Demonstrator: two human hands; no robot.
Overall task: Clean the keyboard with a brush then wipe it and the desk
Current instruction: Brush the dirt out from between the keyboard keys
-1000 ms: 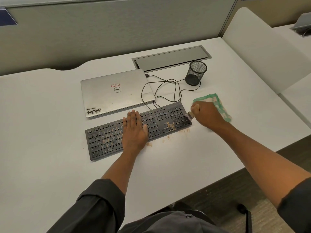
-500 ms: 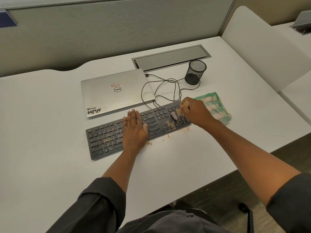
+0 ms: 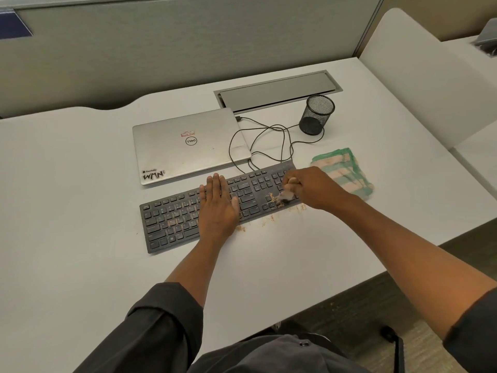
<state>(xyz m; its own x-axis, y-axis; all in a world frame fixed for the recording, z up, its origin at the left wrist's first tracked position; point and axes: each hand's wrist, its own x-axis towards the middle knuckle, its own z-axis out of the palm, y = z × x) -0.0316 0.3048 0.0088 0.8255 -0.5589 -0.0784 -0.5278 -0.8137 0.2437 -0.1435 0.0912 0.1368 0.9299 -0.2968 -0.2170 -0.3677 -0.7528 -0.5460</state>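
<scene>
Much remained: right hand (image 3: 317,188) fingers curled round the brush (image 3: 286,195) over crumbed keyboard (image 3: 172,219), left hand (image 3: 217,208) flat, cloth (image 3: 347,170) unused, tabletop (image 3: 80,184) unwiped

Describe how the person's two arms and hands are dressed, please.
Both forearms are bare. The left hand and right hand have no gloves; I see no rings or watch. Each arm has a dark grey sleeve pushed up near the elbow.
</scene>
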